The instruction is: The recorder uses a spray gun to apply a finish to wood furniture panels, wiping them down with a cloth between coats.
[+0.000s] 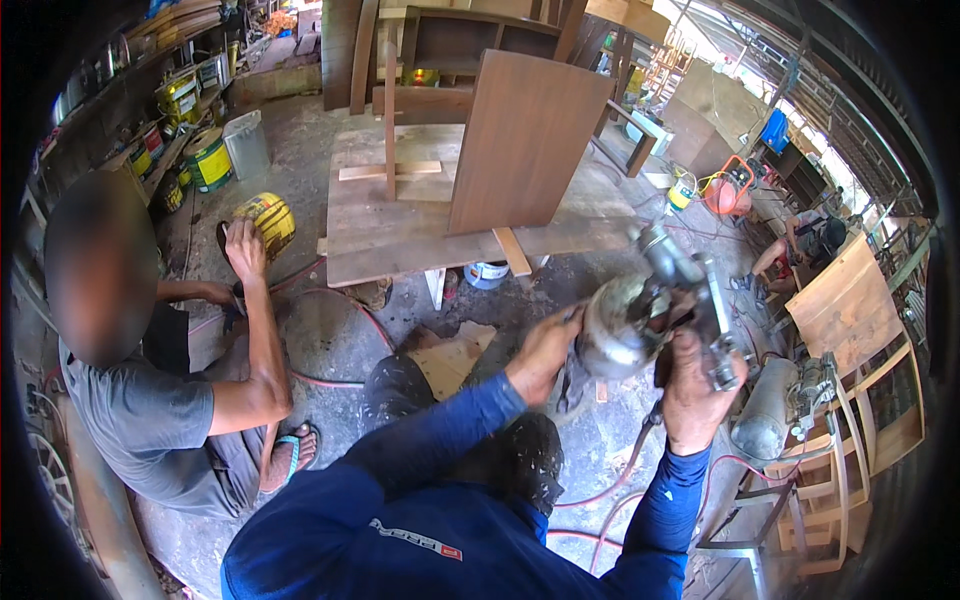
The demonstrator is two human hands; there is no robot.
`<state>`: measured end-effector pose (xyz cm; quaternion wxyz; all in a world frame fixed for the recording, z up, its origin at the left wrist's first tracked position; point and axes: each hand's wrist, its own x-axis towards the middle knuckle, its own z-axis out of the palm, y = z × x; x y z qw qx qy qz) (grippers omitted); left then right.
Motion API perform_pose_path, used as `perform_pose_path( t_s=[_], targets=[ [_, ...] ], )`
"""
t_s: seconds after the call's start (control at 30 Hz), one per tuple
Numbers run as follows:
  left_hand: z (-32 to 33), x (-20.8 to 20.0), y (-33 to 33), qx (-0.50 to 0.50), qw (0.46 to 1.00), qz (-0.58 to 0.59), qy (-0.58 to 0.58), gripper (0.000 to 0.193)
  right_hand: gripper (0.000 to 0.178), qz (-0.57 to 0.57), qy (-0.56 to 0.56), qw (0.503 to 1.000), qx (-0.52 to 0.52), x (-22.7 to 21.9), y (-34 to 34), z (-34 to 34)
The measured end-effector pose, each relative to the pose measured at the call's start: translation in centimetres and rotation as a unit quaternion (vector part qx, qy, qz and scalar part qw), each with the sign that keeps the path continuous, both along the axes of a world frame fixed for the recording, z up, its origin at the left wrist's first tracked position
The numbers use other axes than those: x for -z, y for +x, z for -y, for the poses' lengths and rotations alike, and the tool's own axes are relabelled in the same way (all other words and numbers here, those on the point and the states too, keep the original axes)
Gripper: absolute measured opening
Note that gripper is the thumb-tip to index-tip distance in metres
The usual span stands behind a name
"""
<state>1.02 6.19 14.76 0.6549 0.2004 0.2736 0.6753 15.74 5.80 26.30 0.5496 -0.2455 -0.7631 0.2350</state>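
My right hand (697, 395) is closed around the handle of a metal spray gun (715, 310), held up in front of me. Its round, paint-smeared cup (612, 325) is on the left side, and my left hand (545, 355) grips that cup. Something grey, perhaps a rag, hangs below the cup; its kind is unclear. A hose (645, 432) runs down from near my right hand. Beyond the gun, a dark brown wooden panel (530, 145) stands upright on a low plywood platform (385, 235).
A co-worker (150, 400) sits at the left, one hand tilting a yellow bucket (265, 222). Red hoses (350, 305) cross the floor. At right stand a grey tank (768, 410) and a curved wooden frame (850, 440). Another person (800, 245) crouches farther back. Paint cans (208, 160) line the left.
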Motion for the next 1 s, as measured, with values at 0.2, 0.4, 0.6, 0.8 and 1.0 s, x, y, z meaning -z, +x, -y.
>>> perform_pose_path(
  t_s=[0.2, 0.4, 0.6, 0.8, 1.0],
  targets=[
    [-2.6, -0.9, -1.1, -0.011, 0.997, -0.056, 0.057, 0.041, 0.029, 0.023, 0.024, 0.997, 0.065, -0.9, -0.6, -1.9],
    [0.5, 2.4, 1.7, 0.010, 0.996, 0.048, -0.076, 0.041, 0.028, 0.090, -0.059, 0.993, 0.053, 1.2, -0.3, -0.6],
    [-3.5, -0.4, -1.0, -0.009, 0.992, -0.073, 0.100, 0.040, 0.027, -0.027, -0.018, 0.998, 0.054, -1.1, 0.0, -1.6],
    [-2.1, 2.8, 0.3, -0.018, 0.996, 0.043, 0.078, 0.038, 0.035, 0.049, -0.037, 0.998, 0.017, 0.4, -0.3, -1.9],
    [2.4, 11.0, 5.5, 0.097, 0.967, 0.192, -0.135, 0.041, 0.036, 0.182, -0.073, 0.979, 0.063, 6.4, 0.3, -1.5]
  ],
)
